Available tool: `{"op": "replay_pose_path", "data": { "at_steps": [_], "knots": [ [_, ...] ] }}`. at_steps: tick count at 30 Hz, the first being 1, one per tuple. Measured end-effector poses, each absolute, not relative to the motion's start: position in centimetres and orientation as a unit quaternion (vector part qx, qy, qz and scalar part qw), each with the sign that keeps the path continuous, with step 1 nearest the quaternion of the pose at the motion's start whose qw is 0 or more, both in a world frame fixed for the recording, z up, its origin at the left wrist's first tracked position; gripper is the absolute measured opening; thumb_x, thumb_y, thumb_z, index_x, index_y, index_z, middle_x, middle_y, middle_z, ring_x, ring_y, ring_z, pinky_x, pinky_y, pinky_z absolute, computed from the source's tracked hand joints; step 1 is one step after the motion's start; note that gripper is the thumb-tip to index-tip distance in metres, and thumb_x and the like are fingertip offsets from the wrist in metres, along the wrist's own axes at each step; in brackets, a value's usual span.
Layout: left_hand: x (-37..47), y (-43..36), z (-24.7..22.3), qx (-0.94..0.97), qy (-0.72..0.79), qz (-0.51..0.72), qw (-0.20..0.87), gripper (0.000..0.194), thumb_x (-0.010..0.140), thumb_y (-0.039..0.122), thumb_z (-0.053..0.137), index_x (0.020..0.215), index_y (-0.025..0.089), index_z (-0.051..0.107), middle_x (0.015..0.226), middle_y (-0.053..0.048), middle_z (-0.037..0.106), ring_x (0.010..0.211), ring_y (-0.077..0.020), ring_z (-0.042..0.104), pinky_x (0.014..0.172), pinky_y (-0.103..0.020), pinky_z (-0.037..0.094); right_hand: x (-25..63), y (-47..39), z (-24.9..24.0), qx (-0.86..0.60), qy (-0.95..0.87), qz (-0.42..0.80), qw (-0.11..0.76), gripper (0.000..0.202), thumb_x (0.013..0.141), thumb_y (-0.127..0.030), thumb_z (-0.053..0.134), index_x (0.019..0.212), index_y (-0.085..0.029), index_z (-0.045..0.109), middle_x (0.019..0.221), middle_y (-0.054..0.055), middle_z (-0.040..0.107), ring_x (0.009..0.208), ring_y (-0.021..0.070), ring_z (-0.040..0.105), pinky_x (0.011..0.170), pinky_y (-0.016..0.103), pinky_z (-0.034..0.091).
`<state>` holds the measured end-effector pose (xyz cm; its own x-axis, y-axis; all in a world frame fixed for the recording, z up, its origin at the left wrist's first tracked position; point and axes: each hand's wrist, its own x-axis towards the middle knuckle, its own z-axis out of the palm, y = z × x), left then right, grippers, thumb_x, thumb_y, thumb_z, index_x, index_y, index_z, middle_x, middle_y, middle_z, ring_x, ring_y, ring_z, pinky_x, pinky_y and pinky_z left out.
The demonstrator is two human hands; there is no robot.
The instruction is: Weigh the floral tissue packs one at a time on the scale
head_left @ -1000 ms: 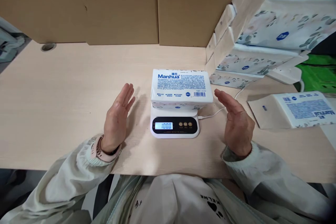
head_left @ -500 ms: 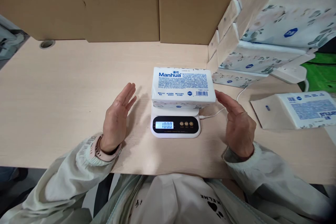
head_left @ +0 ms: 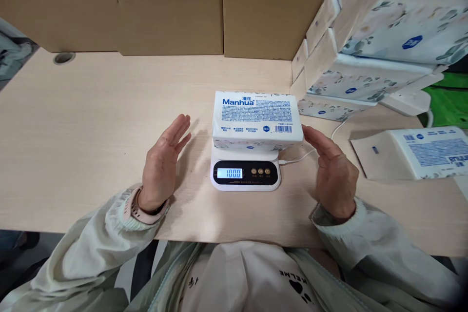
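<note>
A white pack of tissues (head_left: pixel 256 117) with blue "Manhua" print lies on a white digital kitchen scale (head_left: pixel 245 186). The lit display reads 100.0, and a white cable plugs into the scale's right side. My left hand (head_left: pixel 161 168) is held up to the left of the scale, fingers stretched out, apart from the pack and holding nothing. On the other side, my right hand (head_left: pixel 333 170) also has its fingers extended and is empty. Its fingertips are very near the pack's right edge; whether they touch it I cannot tell.
More tissue packs (head_left: pixel 387 24) are stacked at the back right. A single tissue pack (head_left: pixel 435 151) lies at the right of the table (head_left: pixel 91 122). Cardboard (head_left: pixel 164 9) stands along the back edge. A cable hole (head_left: pixel 64 58) is at the far left, and something green (head_left: pixel 448 107) is at the right.
The view has shifted very slightly. Both hands, the tissue pack and the scale keep their places, and the display still reads 100.0.
</note>
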<state>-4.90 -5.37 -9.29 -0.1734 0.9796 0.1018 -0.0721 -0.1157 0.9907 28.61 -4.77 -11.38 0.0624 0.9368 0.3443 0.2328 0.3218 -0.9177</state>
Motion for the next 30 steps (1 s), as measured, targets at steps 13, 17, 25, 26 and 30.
{"op": "replay_pose_path", "data": {
  "at_steps": [13,17,25,26,30],
  "knots": [
    [-4.83,-5.35,-8.88,0.458,0.498,0.583,0.450,0.057,0.105,0.070,0.054,0.140,0.031,0.075,0.160,-0.005,0.065,0.162,-0.0373,0.047,0.139,-0.066,0.033,28.58,-4.88,-10.98,-0.505,-0.607,0.318,0.525,0.053,0.113,-0.058,0.035,0.144,-0.037,0.074,0.151,0.000,0.073,0.151,0.0340,0.061,0.135,0.063,0.040],
    [-4.84,-5.33,-8.83,0.455,0.497,0.583,0.454,0.056,0.105,0.069,0.054,0.140,0.030,0.075,0.160,-0.006,0.065,0.162,-0.0383,0.047,0.138,-0.068,0.033,28.67,-4.79,-11.09,-0.503,-0.608,0.319,0.524,0.055,0.113,-0.061,0.035,0.144,-0.037,0.074,0.152,-0.001,0.073,0.152,0.0345,0.060,0.135,0.062,0.041],
    [-4.78,-5.36,-8.73,0.451,0.492,0.588,0.457,0.054,0.105,0.068,0.056,0.137,0.031,0.077,0.158,-0.005,0.067,0.161,-0.0378,0.050,0.139,-0.067,0.033,28.75,-4.73,-11.42,-0.493,-0.610,0.311,0.537,0.052,0.114,-0.057,0.035,0.144,-0.040,0.074,0.151,-0.003,0.074,0.150,0.0334,0.062,0.135,0.064,0.039],
    [-4.75,-5.36,-8.71,0.450,0.493,0.590,0.455,0.054,0.104,0.068,0.056,0.137,0.031,0.078,0.158,-0.005,0.067,0.161,-0.0377,0.050,0.139,-0.067,0.033,28.74,-4.76,-11.33,-0.499,-0.608,0.313,0.532,0.052,0.113,-0.058,0.035,0.144,-0.040,0.074,0.152,-0.003,0.073,0.151,0.0338,0.061,0.135,0.064,0.039],
    [-4.63,-5.33,-8.60,0.448,0.497,0.592,0.450,0.055,0.105,0.069,0.054,0.137,0.030,0.077,0.157,-0.006,0.067,0.161,-0.0381,0.049,0.138,-0.068,0.032,28.69,-4.83,-11.12,-0.510,-0.601,0.320,0.526,0.052,0.113,-0.059,0.037,0.144,-0.039,0.074,0.153,-0.002,0.073,0.152,0.0338,0.061,0.135,0.064,0.039]
  ]
}}
